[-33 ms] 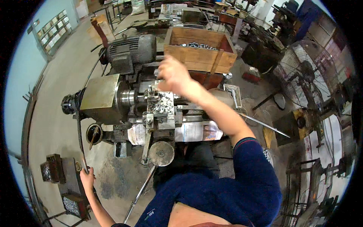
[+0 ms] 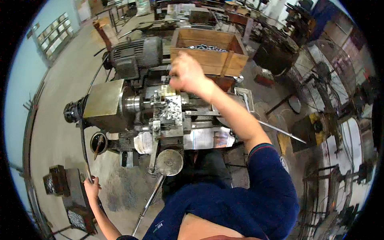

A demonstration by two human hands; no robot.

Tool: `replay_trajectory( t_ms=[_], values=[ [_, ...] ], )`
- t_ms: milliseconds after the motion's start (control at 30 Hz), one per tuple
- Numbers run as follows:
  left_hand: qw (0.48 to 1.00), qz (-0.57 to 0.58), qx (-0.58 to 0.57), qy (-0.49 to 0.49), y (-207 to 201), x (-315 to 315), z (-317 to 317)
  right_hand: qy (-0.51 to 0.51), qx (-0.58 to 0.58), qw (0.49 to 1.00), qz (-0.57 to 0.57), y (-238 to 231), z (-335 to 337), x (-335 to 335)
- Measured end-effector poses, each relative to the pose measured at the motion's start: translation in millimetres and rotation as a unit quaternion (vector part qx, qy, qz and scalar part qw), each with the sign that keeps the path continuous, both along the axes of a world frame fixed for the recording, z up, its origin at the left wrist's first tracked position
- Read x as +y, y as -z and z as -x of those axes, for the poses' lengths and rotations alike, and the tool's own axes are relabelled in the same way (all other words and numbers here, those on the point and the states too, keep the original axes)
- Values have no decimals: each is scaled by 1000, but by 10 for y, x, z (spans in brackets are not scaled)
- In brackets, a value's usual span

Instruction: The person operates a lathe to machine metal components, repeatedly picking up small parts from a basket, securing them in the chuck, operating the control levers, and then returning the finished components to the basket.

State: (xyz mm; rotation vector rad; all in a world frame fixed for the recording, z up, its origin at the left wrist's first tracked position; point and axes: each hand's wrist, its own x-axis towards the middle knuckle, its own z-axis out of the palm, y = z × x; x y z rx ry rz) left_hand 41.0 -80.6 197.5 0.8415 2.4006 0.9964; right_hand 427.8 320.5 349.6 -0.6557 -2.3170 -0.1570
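My left hand (image 2: 92, 187) grips the lower end of a long dark lever (image 2: 85, 156) that runs up to the left end of the lathe headstock (image 2: 105, 100). Above the far side of the tool slide (image 2: 172, 110), my right hand (image 2: 187, 73) is held with its fingers curled and pointing down. Motion blurs those fingers, and whatever they may hold cannot be made out. Small metal chips cover the slide. To its left is the bright round spindle nose (image 2: 132, 103). A round metal disc (image 2: 169, 162) sits at the machine's near side.
Behind the slide stands a wooden crate (image 2: 208, 60) of small metal parts, beside a grey motor (image 2: 138, 54). A pot with a brush (image 2: 99, 143) sits at left. Newspaper (image 2: 208, 138) lies along the near edge. A metal bar (image 2: 282, 132) and a fan (image 2: 322, 74) are at right.
My right hand has shifted slightly up and right relative to the slide, its fingers more curled. My left hand keeps its hold on the lever. The whole view has shifted slightly.
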Motion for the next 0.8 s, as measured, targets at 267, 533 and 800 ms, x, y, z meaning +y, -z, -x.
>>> replay_trajectory(
  t_ms=[267, 533, 800],
  values=[
    [996, -50, -71, 36, 85, 232, 217, 23, 73, 994, 77, 437, -1014, -449],
    [985, 120, 121, 26, 428, 231, 776, 331, 120, 879, 323, 2325, -2697, -2276],
    [873, 226, 433, 15, 308, 439, 519, 598, -50, 659, 453, 3211, -4261, -3036]
  ],
)
